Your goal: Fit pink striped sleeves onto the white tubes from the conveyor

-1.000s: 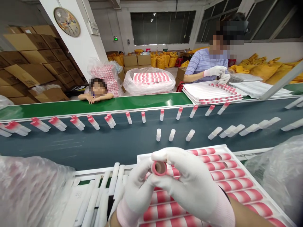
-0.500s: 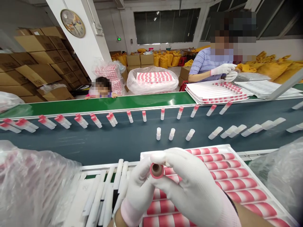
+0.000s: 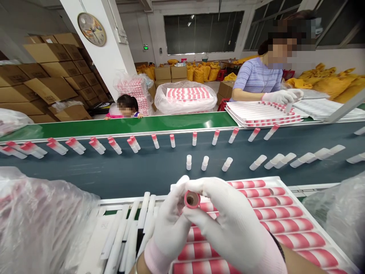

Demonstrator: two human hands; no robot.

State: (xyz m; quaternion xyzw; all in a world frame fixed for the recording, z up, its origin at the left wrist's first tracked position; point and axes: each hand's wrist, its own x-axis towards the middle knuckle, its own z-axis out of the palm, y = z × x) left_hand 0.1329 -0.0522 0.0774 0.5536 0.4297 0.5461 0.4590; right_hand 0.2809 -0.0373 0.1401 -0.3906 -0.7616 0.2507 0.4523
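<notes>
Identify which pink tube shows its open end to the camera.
The pink tube pinched between the left hand and right hand; the tubes in the tray lie sideways.

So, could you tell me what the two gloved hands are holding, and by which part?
Both the left hand and right hand pinch one pink tube around its sides near the open end.

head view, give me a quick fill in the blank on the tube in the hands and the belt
Both hands, left hand and right hand, wear ____ gloves.
The pink tube they hold shows its ____ end to the camera.
On the conveyor belt, the near row of tubes is all ____.

Missing words: white; open; white
</notes>
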